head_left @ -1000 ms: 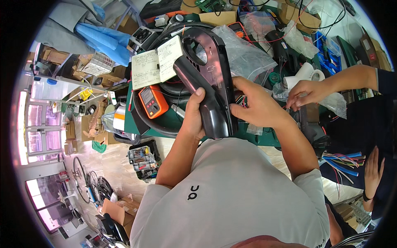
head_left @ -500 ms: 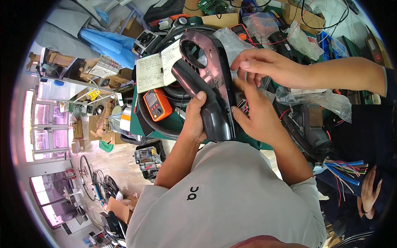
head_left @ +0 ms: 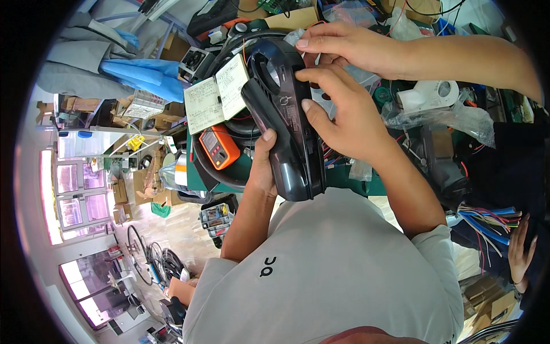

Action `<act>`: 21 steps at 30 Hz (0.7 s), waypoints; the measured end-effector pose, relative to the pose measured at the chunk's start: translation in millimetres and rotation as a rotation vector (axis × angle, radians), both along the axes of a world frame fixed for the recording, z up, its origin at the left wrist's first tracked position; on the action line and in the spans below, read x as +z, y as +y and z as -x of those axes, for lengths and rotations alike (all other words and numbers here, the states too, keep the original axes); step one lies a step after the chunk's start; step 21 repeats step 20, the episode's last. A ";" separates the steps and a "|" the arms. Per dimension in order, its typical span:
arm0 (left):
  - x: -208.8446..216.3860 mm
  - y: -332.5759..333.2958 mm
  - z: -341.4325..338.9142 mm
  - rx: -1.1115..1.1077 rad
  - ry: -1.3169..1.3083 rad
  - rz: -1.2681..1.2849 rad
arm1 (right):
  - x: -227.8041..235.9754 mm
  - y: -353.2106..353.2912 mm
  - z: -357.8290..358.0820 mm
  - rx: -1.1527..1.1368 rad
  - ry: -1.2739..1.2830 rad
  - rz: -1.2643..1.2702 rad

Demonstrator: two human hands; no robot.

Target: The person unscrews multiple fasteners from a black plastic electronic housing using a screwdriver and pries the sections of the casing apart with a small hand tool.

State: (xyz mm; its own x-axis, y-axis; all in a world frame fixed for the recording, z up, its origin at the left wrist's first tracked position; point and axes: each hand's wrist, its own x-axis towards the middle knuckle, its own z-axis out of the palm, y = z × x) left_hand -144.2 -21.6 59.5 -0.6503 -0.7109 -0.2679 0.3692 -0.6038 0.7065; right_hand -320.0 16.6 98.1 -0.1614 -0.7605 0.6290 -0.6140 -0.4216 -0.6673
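Note:
A glossy black plastic housing (head_left: 289, 117), with a rounded opening at its far end and a thick tubular handle along its left side, is held upright in front of my chest. My left hand (head_left: 264, 166) grips its lower left side, thumb on top. My right hand (head_left: 349, 117) is at its right edge. The right thumb and forefinger are apart and stretched toward the upper surface, their tips at or touching it. Another person's hand (head_left: 344, 46) comes from the right, its fingers by the far end of the housing; whether they touch it, I cannot tell.
Beyond the housing are an open notebook (head_left: 201, 104), an orange multimeter (head_left: 219, 147) and coiled black cable (head_left: 229, 180) on a green bench. To the right lie a white plastic part (head_left: 429, 94), clear bags (head_left: 472, 129) and coloured wires (head_left: 490, 221). Toolboxes (head_left: 216, 219) stand lower left.
The housing has tilted slightly, and its pinkish reflection is gone. My right hand has moved up along its edge. The other person's hand has moved up and left to the far end.

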 end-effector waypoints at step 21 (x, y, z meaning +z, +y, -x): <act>11.0 -11.7 22.8 0.041 -0.026 -0.032 | -8.4 -8.6 10.9 0.033 -0.105 -0.108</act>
